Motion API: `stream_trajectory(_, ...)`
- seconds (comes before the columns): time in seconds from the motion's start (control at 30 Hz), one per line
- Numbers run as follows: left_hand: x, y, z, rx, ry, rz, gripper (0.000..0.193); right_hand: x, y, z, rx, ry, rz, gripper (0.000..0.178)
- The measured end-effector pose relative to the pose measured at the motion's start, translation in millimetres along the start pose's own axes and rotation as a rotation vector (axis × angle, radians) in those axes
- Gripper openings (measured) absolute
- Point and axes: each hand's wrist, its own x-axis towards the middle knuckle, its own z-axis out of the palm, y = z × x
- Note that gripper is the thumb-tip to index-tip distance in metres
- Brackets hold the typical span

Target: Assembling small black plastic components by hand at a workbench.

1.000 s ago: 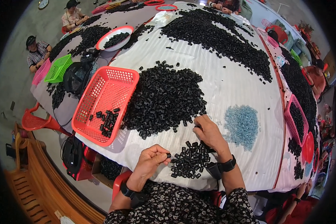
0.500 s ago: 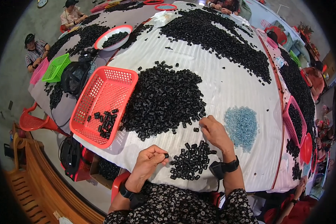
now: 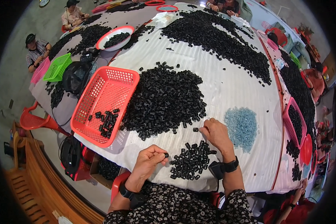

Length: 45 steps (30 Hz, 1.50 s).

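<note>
Large table (image 3: 227, 89) covered in ribbed white sheeting, surface bulging in the lens. Person seated at its 6 o'clock edge, patterned sleeves, dark watch on each wrist.

Left hand (image 3: 148, 161): fingers curled in, thumb and forefinger pinching one small black piece (image 3: 166, 155) at the fingertips, just above the sheeting. Right hand (image 3: 215, 131): lying palm down, fingers pressed together and bent, tips at a lone black piece (image 3: 195, 129); whether they actually touch it, cannot tell.

Small sorted pile (image 3: 192, 160) of black pieces lies between the two hands, at 6 o'clock of the table. Big black heap (image 3: 164, 100) sits at 12 o'clock from the hands, mid-table. Red mesh basket (image 3: 105, 103) at 9 o'clock of the heap, touching its edge, a handful of black pieces in its near corner. Patch of pale blue pieces (image 3: 242, 125) at 3 o'clock of the right hand, near but apart.

Far side: long band of black pieces (image 3: 220, 37) running toward 1 o'clock. Pink basket (image 3: 295, 123) at the right rim, holding black pieces. White bowl with red rim (image 3: 115, 37) at 11 o'clock. Green basket (image 3: 57, 67) at 10 o'clock.

Room: grey concrete floor (image 3: 15, 74), other workers seated at the far left, red plastic stool (image 3: 35, 121) below the table edge, wooden bench (image 3: 30, 179) at 8 o'clock.
</note>
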Motion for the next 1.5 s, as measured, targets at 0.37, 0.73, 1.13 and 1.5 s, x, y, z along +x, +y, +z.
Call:
stream_trajectory(0.37,2.1,-4.6,2.1,0.044,-0.012,-0.01,0.011,17.0,-17.5,20.4,0.172,0.3,-0.181,0.016)
stream_trajectory(0.73,2.8,-5.4,3.0,0.068,0.01,-0.035,0.01,13.5,-21.9,29.0,0.204,0.353,-0.204,0.012)
stream_trajectory(1.13,1.1,-4.9,6.8,0.058,0.01,-0.005,0.01,13.8,-41.2,44.3,-0.091,0.326,-0.304,0.011)
stream_trajectory(1.5,-1.9,-2.6,10.0,0.074,-0.002,0.024,0.011,13.4,-37.0,43.0,-0.036,0.34,-0.352,0.012)
